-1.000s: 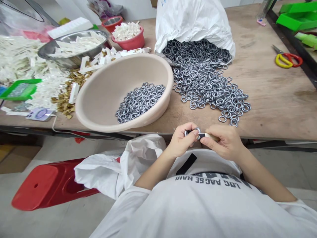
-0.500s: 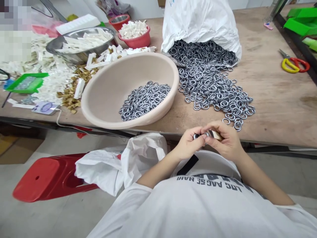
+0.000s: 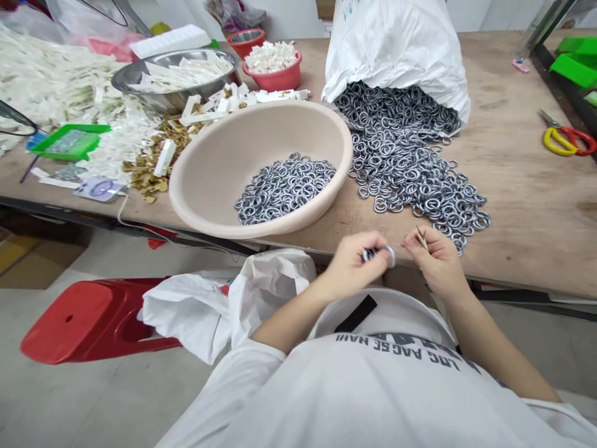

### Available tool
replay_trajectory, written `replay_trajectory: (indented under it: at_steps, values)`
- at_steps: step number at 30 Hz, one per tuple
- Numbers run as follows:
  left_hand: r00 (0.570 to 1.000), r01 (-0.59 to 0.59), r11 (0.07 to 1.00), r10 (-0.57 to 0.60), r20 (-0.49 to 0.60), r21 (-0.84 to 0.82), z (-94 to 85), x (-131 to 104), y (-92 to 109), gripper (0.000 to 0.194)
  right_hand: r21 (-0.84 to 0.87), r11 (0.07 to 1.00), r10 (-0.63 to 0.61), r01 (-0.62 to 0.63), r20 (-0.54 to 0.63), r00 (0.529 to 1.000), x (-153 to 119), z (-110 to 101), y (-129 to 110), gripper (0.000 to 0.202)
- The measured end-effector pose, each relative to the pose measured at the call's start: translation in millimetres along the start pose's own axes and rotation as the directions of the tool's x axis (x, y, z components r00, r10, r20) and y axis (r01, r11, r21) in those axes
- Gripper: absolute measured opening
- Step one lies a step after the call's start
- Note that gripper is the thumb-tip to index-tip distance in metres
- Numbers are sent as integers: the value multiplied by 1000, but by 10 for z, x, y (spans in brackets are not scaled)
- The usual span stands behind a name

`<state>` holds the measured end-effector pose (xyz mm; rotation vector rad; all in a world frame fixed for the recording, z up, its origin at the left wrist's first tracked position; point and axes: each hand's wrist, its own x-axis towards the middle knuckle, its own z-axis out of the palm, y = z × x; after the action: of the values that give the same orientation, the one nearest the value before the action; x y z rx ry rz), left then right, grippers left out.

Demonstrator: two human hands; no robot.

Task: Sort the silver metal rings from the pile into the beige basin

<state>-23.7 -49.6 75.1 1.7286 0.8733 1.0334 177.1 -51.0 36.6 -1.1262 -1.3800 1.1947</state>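
Your left hand [image 3: 355, 264]: fingers mask much of the grey rings [image 3: 392, 256] you grip, their outer one smeared by motion, their number impossible to tell.
Your right hand [image 3: 439, 256]: the slim object [image 3: 422, 239] you pinch shows partly, the rest behind your fingers, its kind too small to tell.
White sack [image 3: 396, 46]: top cropped by the upper edge, deeper contents out of your sight.
Scissors [image 3: 559, 140]: red handle clipped at right.
Red stool [image 3: 65, 320]: partly covered by a white bag [image 3: 186, 311] beside you.
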Motion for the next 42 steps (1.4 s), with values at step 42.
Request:
replay_trajectory:
  at_steps: [42]
  values:
    - [817,-5,555,482,-316,832,-526,272,200,18,-195,978,-79,66,-61,995,192,-115,316,24]
